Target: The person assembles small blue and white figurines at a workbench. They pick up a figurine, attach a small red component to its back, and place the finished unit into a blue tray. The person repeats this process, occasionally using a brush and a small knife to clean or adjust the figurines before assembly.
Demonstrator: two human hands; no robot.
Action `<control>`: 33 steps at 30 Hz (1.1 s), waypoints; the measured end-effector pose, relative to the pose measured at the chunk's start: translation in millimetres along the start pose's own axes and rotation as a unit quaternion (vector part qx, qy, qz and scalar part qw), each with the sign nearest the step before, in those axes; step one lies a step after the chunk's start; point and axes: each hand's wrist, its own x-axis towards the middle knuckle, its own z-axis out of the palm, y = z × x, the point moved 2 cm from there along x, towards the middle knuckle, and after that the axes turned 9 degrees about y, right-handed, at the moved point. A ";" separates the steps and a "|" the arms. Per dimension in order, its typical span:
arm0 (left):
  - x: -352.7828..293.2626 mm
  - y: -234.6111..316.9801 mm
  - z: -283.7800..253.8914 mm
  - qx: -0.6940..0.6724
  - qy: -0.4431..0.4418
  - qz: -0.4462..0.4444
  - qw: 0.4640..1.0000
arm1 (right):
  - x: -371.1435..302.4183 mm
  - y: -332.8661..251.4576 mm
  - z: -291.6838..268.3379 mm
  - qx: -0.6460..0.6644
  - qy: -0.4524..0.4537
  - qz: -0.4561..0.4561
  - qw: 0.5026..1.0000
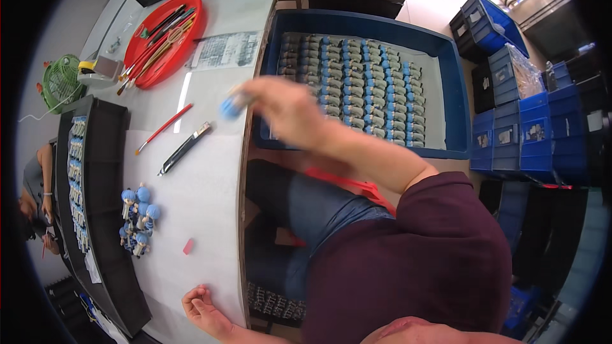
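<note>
My right hand (280,105), smeared by motion, pinches a small blue-haired figurine (231,108) in its fingertips. It is over the table's edge, beside the big blue tray. My left hand (207,309) rests on the white tabletop at the lower edge of the view, fingers loosely curled and apart, with nothing visible in them. Closest to it is a small pink piece (188,246). A cluster of several blue-haired figurines (139,216) lies farther up the table. A red-handled brush (163,129) and a dark, narrow tool with a pale tip (183,148) lie between the figurines and my right hand.
The blue tray (456,76) holds rows of figurines. A red round tray (199,9) contains brushes. Black bins (108,153) line the table's far side, near a tape dispenser (99,69) and green fan (62,83). A co-worker's hands (48,223) show beyond. Blue crates (510,124) are stacked at right.
</note>
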 end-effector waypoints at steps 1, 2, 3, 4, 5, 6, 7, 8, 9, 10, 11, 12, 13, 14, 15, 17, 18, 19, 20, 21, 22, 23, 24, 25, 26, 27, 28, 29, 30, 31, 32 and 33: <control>0.9 0.4 1.3 0.011 0.007 -0.001 1.000 | 5.8 37.5 -32.4 -0.042 0.041 0.014 0.998; 1.8 0.9 2.2 0.021 0.015 -0.004 1.000 | 6.7 75.5 -70.4 -0.151 0.087 0.028 0.984; -1.0 2.8 -0.4 0.030 0.022 -0.008 0.999 | 5.7 113.9 -107.8 -0.244 0.123 0.009 0.962; 2.8 -3.4 -2.2 0.022 0.012 -0.014 1.000 | 0.4 146.6 -151.4 -0.338 0.131 0.016 0.932; 4.7 -2.4 -2.1 0.019 0.006 -0.019 1.000 | -7.6 178.0 -191.7 -0.390 0.146 0.069 0.907; 5.8 -2.2 -2.2 0.016 0.000 -0.023 1.000 | -18.4 208.4 -231.3 -0.448 0.132 0.088 0.880; 5.2 -3.3 -4.3 0.020 0.008 -0.032 0.999 | -33.6 237.2 -266.2 -0.494 0.123 0.129 0.851; 4.1 -4.5 -7.2 0.025 0.016 -0.041 0.999 | -49.6 262.7 -295.9 -0.538 0.114 0.169 0.818; 3.2 -5.8 -8.7 0.028 0.025 -0.050 0.998 | -63.7 284.6 -319.9 -0.561 0.093 0.229 0.790; 2.0 -5.0 -8.1 0.034 0.028 -0.047 0.998 | -76.3 302.6 -337.3 -0.581 0.071 0.286 0.759; 1.5 -3.4 -6.8 0.039 0.030 -0.044 0.998 | -88.8 316.5 -350.2 -0.589 0.059 0.303 0.747; 1.3 -2.7 -5.0 0.044 0.032 -0.041 0.998 | -97.8 326.2 -358.9 -0.598 0.047 0.319 0.734; 2.5 -3.6 -3.8 0.034 0.026 -0.042 0.998 | -104.2 337.3 -367.0 -0.606 0.035 0.334 0.721; 2.9 -2.5 -3.8 0.026 0.023 -0.043 0.998 | -104.3 341.3 -365.1 -0.591 0.027 0.348 0.727; 2.8 -2.0 -3.0 0.018 0.020 -0.044 0.999 | -104.7 344.2 -363.8 -0.576 0.019 0.362 0.732; 1.7 -1.6 0.8 0.022 0.033 -0.049 0.998 | -104.7 349.2 -360.9 -0.563 0.000 0.377 0.735; 1.2 -1.2 2.1 0.024 0.039 -0.051 0.998 | -104.9 351.9 -360.8 -0.564 -0.011 0.379 0.733; 1.5 -2.1 0.8 0.026 0.036 -0.050 0.998 | -105.8 354.9 -360.5 -0.565 -0.022 0.381 0.731; 2.4 -3.5 -0.5 0.026 0.034 -0.050 0.998 | -106.3 358.3 -361.9 -0.555 -0.027 0.394 0.732; 3.0 -3.9 -2.4 0.026 0.032 -0.049 0.998 | -106.7 361.6 -362.9 -0.545 -0.033 0.407 0.732; 3.1 -3.4 -4.8 0.027 0.030 -0.049 0.998 | -107.7 364.4 -363.1 -0.534 -0.040 0.420 0.733; 2.3 -2.2 -4.8 0.028 0.031 -0.049 0.998 | -106.1 364.8 -361.2 -0.537 -0.044 0.412 0.735; 1.0 -1.8 -5.3 0.028 0.032 -0.050 0.998 | -104.6 364.7 -358.0 -0.538 -0.050 0.404 0.738; -0.8 -2.4 -6.9 0.032 0.032 -0.049 0.998 | -103.1 364.7 -354.3 -0.540 -0.056 0.395 0.741; -1.5 -1.9 -8.2 0.035 0.032 -0.047 0.998 | -103.3 364.7 -356.6 -0.550 -0.050 0.366 0.749; -3.0 -1.3 -9.3 0.038 0.035 -0.044 0.998 | -105.4 368.1 -362.8 -0.557 -0.044 0.335 0.759; 6.0 0.6 -1.2 0.041 0.012 -0.045 0.998 | -113.9 363.8 -381.0 -0.574 -0.032 0.249 0.779; 10.3 1.9 3.4 0.044 0.001 -0.043 0.998 | -117.2 362.5 -388.6 -0.568 0.010 0.210 0.796; 8.1 7.3 5.1 0.053 -0.001 -0.040 0.998 | -107.9 342.0 -370.8 -0.551 0.023 0.253 0.795; 4.5 11.6 9.0 0.039 -0.003 -0.045 0.998 | -106.3 334.5 -366.3 -0.540 0.032 0.242 0.805; 4.2 13.2 10.3 0.037 0.004 -0.033 0.999 | -110.0 336.8 -370.6 -0.538 0.040 0.252 0.804; 3.3 10.8 10.7 0.036 0.005 -0.027 0.999 | -116.6 338.6 -380.6 -0.541 0.047 0.264 0.797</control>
